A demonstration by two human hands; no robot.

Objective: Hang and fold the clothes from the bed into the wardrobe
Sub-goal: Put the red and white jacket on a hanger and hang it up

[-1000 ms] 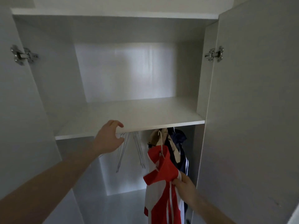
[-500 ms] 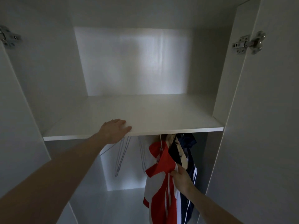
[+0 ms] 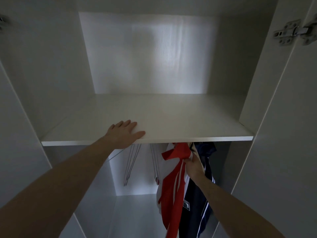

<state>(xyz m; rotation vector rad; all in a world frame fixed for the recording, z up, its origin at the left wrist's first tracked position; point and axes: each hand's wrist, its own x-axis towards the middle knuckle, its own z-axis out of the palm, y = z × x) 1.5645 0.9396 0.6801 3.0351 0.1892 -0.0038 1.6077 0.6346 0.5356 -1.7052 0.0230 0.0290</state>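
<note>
On the shelf's point(image 3: 171, 121) front edge my left hand point(image 3: 123, 133) lay flat, fingers straight and spread, holding nothing. Below it and a little to its right, bare wire hangers point(image 3: 132, 162) hung under the shelf. Right of those, my right hand point(image 3: 193, 164) gripped the red-and-white top point(image 3: 173, 182) near its upper end, fingers curled into the cloth. The top hung under the shelf, touching a navy garment point(image 3: 197, 208) just right of my wrist. Up right of both hands I saw a hinge point(image 3: 289, 34).
</note>
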